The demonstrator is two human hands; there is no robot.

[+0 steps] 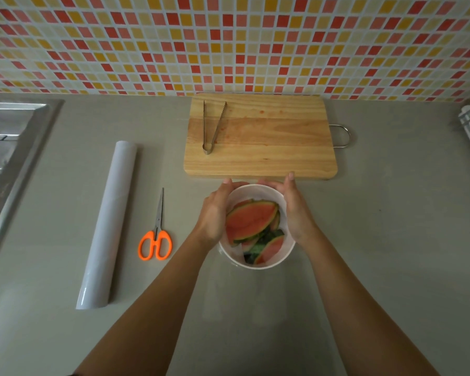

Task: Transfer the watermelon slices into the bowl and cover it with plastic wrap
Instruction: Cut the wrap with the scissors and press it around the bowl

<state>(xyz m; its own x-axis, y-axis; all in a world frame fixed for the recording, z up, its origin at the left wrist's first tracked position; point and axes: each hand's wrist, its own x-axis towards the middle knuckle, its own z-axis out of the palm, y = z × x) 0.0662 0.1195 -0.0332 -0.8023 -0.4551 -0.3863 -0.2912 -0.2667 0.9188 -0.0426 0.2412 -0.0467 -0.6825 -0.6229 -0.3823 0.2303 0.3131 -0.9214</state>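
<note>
The white bowl (256, 260) sits on the grey counter (364, 240), just in front of the near edge of the board (266, 147) and about midway along the counter's width. The slices (251, 222) lie piled inside it, red flesh up, green rind showing at the near side. A film of wrap (255, 195) appears to lie over the bowl's mouth, hazy against the far rim; how far it reaches down the sides cannot be told.

Both hands cup the bowl. The left hand (215, 213) presses the left side, fingers curled over the far rim; the right hand (295, 210) mirrors it on the right side, thumb raised toward the board. Each holds the bowl's rim and wall.

On the board, toward its left edge, the tongs (212, 126) lie with the 2 arms spread toward the tiled wall (228, 42). Red juice stains mark the wood.

Left of the bowl, the scissors (156, 234) lie shut, orange handles nearest the viewer. Further left lies the roll (109, 223), running front to back. The sink (8, 147) is at the counter's left edge.
</note>
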